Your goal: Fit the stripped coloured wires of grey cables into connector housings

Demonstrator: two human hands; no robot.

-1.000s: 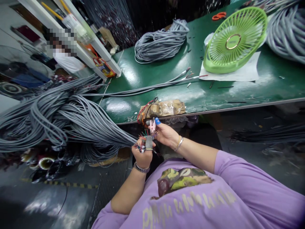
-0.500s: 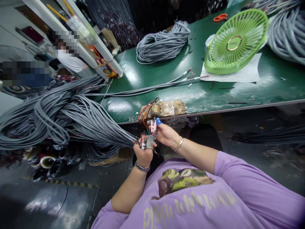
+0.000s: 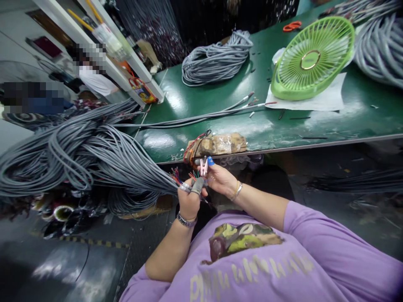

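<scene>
In the head view, the left hand sits just below centre. It is closed in a fist round the gathered ends of the grey cable bundle, which fans out toward 9 o'clock and hangs off the bench. Stripped coloured wire ends stick out of the fist toward 11 o'clock. The thumb wears a grey finger cot.

The right hand is just beside the left, at its 2 o'clock, and the fingers of the two nearly touch. It pinches a small pink clip between thumb and forefinger, right above the wire ends. One fingertip carries a blue cap.

At 12 o'clock from the hands, a tape-wrapped block with red and black leads lies on the near edge of the green bench. Beyond it, a few loose cable lengths run across the top. A coil of grey cable lies at 12 o'clock, farther back. A green fan tilts on a white sheet at 2 o'clock, and orange scissors lie behind it. Another grey cable heap fills the 2 o'clock corner. A person in a white top stands at 10 o'clock.
</scene>
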